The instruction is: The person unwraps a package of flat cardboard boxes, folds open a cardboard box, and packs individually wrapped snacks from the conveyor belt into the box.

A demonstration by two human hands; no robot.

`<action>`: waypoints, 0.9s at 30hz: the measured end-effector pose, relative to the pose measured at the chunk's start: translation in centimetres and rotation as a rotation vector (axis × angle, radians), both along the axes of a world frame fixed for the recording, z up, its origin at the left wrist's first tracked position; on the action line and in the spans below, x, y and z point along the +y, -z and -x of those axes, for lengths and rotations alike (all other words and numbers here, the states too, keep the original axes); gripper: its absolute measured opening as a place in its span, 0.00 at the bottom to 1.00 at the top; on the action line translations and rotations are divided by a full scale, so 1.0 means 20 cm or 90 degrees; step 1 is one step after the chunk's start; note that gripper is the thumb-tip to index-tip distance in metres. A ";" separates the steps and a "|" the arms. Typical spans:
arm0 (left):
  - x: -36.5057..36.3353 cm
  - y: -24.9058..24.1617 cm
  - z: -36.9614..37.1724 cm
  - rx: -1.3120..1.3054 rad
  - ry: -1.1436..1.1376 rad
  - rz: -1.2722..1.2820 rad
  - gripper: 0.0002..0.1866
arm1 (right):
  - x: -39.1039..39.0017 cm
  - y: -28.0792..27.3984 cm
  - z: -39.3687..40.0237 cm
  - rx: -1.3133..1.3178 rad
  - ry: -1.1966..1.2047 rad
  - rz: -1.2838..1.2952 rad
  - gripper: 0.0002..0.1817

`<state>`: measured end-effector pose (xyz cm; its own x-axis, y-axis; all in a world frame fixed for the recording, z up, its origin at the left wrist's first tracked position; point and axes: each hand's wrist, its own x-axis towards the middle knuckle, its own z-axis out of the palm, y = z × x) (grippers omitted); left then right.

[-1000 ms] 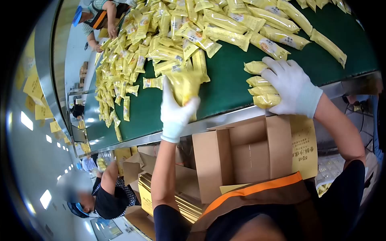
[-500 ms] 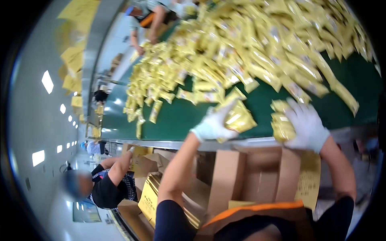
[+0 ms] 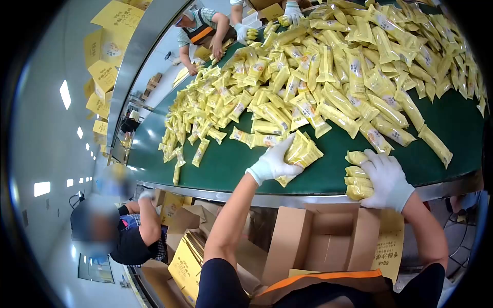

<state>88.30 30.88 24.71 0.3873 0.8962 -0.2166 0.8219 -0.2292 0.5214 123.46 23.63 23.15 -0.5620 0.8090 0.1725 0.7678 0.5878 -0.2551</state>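
White gloves cover both hands. My left hand (image 3: 273,163) grips a small bunch of yellow snack packets (image 3: 304,152) over the near edge of the green conveyor belt. To its right, my right hand (image 3: 389,178) is wrapped round a column of several stacked yellow packets (image 3: 357,180), ends showing on their left side. Ahead of both hands spreads a large heap of yellow packets (image 3: 318,72) on the belt. Below them, near my body, an open cardboard box (image 3: 287,241) shows its bare inside.
The metal belt edge (image 3: 215,194) runs between the belt and the box. Flattened yellow cartons (image 3: 187,264) stand at lower left. A co-worker in dark clothing (image 3: 136,236) is at left; another person (image 3: 208,31) works across the belt. Yellow cartons (image 3: 105,74) line an upper shelf.
The view has shifted slightly and become sharper. Both hands still hold their packets in nearly the same places; my right hand sits a little lower in view.
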 end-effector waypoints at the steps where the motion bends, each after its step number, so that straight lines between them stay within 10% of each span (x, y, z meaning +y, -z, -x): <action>1: -0.01 0.01 -0.01 0.023 -0.002 0.015 0.56 | -0.02 0.00 0.00 0.012 -0.001 -0.001 0.45; 5: -0.19 -0.09 -0.19 0.238 0.062 -0.087 0.54 | -0.01 0.00 -0.01 0.032 -0.006 0.007 0.43; 14: -0.31 0.08 -0.17 0.166 0.029 -0.345 0.52 | -0.01 -0.02 -0.02 0.002 -0.011 0.017 0.41; 27: -0.31 0.00 -0.21 0.196 0.058 -0.154 0.53 | 0.03 -0.01 -0.11 0.031 0.087 -0.094 0.44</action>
